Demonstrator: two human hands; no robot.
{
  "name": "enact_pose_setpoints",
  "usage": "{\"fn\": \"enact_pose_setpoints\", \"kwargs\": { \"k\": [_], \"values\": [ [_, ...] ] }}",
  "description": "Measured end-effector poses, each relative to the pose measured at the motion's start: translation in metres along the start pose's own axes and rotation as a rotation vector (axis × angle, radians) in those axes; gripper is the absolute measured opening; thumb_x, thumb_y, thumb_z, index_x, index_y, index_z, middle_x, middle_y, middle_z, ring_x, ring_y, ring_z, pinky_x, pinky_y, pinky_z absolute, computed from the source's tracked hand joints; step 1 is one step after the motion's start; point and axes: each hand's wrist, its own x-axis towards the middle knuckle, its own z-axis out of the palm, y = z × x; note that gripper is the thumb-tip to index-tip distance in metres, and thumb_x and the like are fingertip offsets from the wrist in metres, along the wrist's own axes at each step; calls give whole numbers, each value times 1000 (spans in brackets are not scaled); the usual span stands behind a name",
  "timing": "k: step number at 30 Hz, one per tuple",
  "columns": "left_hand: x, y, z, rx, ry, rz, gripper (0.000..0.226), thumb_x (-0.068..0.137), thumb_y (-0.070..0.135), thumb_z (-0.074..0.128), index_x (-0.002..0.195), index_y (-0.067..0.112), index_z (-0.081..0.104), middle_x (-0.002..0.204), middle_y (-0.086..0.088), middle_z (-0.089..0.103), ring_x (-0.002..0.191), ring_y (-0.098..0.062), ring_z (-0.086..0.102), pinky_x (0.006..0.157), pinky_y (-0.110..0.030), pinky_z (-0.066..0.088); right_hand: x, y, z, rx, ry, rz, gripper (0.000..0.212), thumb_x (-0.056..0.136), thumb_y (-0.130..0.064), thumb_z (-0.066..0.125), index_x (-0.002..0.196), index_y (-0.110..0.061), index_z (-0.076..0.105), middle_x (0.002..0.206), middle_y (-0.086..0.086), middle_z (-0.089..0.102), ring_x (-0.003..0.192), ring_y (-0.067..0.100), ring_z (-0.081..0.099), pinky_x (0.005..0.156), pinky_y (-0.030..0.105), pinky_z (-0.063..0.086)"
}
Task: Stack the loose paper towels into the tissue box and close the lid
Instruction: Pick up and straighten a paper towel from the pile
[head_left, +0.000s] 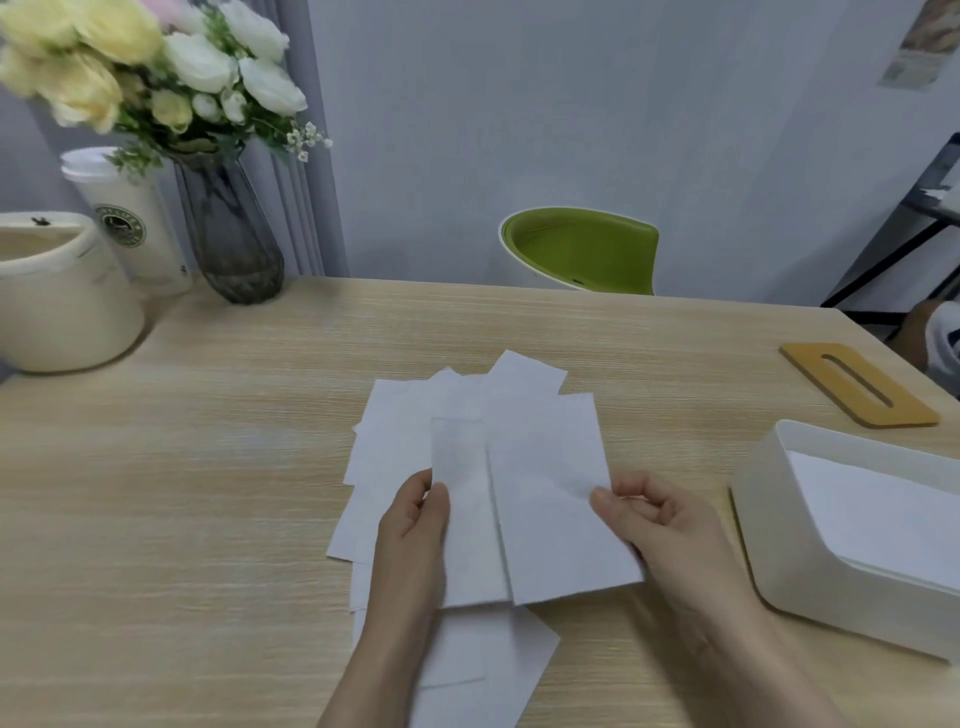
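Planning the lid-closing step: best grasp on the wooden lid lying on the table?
Probably the long edges of the wooden lid, pinched across its narrow width from above. It lies flat on the table, beyond the open tissue box, so no underside is exposed; tipping one edge up first may help. The centre slot offers a finger hold too.

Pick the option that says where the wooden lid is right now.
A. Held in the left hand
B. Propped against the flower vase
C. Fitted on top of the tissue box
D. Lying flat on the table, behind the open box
D: the wooden lid lies flat on the table, behind the open tissue box and apart from it.
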Motion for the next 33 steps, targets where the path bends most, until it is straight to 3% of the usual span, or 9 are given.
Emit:
{"fn": "enact_pose_setpoints", "kwargs": {
  "k": [8,17,23,25,28,31,33],
  "values": [
    [0,3,1,-99,3,-32,20,100,20,50,100,16,69,96,-2,75,88,-17,70,75,-28,51,2,17,39,-14,-35,-34,9,85,-7,69,80,-9,62,50,0,57,49,12,52,48,20,40],
    [-1,3,0,-119,-9,-32,20,99,20,50,100,17,70,98,-3,75,91,-18,69,78,-32,51,2,24,42,-49,-6,-48,6,85,-12,70,84,-10,64,63,17,62,58,17,55,58,28,40],
    [-1,5,0,-110,1,-5,25,101,23,46,102,18,71,100,2,75,97,-15,69,79,-27,51,4,30,41,-107,0,-86,7,84,-13,70,82,-10,64,47,-3,41,46,11,36,44,19,30],
    [-1,5,1,-83,-8,19,30,103,29,43,107,18,70,105,6,74,102,-12,68,81,-22,52,4,30,41,-111,0,-98,7,84,-12,70,83,-10,64,44,-6,41,43,8,37,42,16,30],
    [-1,3,0,-65,-32,15,39,96,46,45,115,20,68,113,6,72,106,-10,66,90,-26,52,3,31,41,-94,-15,-93,6,85,-11,70,84,-9,64,46,-5,47,44,8,43,44,15,34],
    [0,1,-2,-63,-41,-2,15,93,25,62,107,19,66,102,-7,75,93,-23,71,78,-37,56,0,31,41,-119,-33,-105,6,84,-11,70,84,-11,65,46,-7,49,44,5,46,44,13,35],
    [1,-1,-2,-67,-48,0,18,94,12,60,110,18,65,102,-12,74,94,-31,71,80,-45,56,-2,33,41,-148,-4,-131,12,82,-13,73,89,-17,65,56,-10,56,49,4,51,50,13,40]
  ]
}}
